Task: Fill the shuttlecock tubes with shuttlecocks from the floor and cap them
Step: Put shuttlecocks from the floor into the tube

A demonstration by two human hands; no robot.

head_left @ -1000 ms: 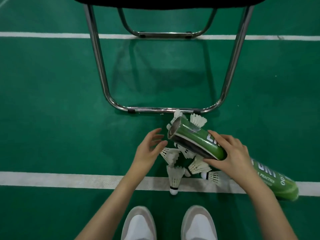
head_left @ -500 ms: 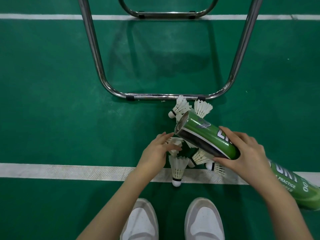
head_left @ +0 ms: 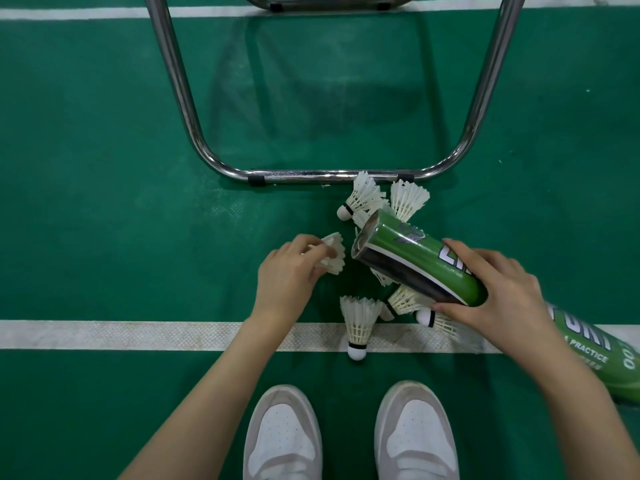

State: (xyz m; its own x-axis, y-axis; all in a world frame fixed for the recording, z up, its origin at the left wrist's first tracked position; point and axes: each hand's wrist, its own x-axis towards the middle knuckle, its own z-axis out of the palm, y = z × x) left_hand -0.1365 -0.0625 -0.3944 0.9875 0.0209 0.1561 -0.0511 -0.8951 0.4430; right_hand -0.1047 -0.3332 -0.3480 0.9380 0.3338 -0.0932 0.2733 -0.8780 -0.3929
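My right hand (head_left: 498, 289) grips a long green shuttlecock tube (head_left: 412, 258) around its middle, tilted with its open mouth up and to the left. My left hand (head_left: 287, 275) pinches one white shuttlecock (head_left: 332, 254) just left of the tube's mouth, feathers toward the tube. Several more white shuttlecocks lie on the green floor: two (head_left: 363, 199) near the chair's bar behind the tube, one (head_left: 358, 323) on the white line, others partly hidden under the tube and my right hand.
A chrome chair frame (head_left: 311, 174) stands right behind the pile, its front bar on the floor. A white court line (head_left: 138, 336) crosses in front of my two white shoes (head_left: 284, 441). Green court floor (head_left: 104, 220) lies open to the left.
My left hand has lifted a shuttlecock off the pile and holds it beside the tube's mouth. The right hand with the tube has barely shifted.
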